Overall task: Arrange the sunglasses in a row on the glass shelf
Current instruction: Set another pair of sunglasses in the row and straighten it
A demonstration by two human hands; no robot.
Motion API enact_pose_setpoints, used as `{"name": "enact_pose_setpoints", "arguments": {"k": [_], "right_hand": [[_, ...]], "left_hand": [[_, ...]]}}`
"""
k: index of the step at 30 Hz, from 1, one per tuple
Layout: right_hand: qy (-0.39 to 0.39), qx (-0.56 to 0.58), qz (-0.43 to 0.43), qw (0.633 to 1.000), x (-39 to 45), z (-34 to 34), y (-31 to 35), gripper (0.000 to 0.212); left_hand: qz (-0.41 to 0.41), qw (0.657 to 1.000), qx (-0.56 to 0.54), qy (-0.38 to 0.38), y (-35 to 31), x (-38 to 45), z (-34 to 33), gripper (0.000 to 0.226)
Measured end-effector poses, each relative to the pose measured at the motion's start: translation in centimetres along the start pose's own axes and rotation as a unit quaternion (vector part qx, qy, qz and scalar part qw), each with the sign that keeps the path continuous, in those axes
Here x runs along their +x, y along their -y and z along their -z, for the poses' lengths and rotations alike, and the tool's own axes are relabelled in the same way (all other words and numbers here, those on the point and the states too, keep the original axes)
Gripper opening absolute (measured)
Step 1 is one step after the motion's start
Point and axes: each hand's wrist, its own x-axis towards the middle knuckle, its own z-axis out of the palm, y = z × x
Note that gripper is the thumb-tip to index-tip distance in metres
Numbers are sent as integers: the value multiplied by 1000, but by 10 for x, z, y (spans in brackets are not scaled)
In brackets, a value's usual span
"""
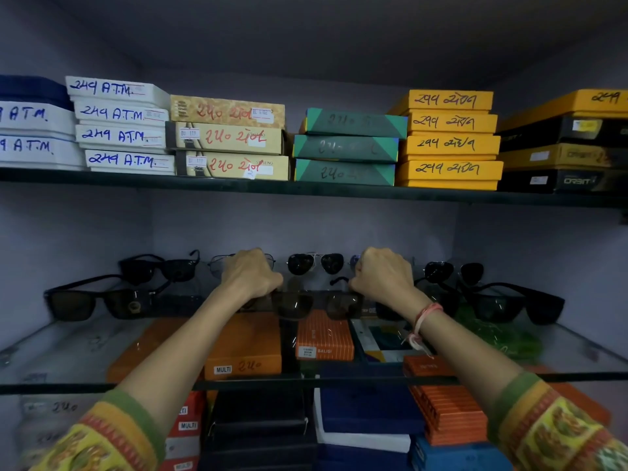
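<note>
Left hand & right hand are gripping a brown-lens pair by its ends on the glass shelf. Risk: knuckles are crowding the aviators behind; a shove probably knocks the row.

A pale grey back wall runs behind a cupboard with see-through glass shelves. The light is dim, and the top of the cupboard is dark and shadowy. The dark-edged upper glass shelf holds stacks of flat cardboard boxes: white ones near its left end, tan ones, green ones in the middle, and yellow ones toward its right end. Grey side walls close in both sides.
</note>
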Motion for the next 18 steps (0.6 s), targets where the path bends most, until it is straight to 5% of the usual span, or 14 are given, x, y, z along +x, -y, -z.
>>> {"name": "enact_pose_setpoints", "arguments": {"k": [14,18], "right_hand": [[28,-46,-15,998,3,0,4,38],[10,-56,-22,998,3,4,7,41]], "left_hand": [[18,998,5,52,2,4,6,46],[22,1000,-12,16,5,4,9,43]]}}
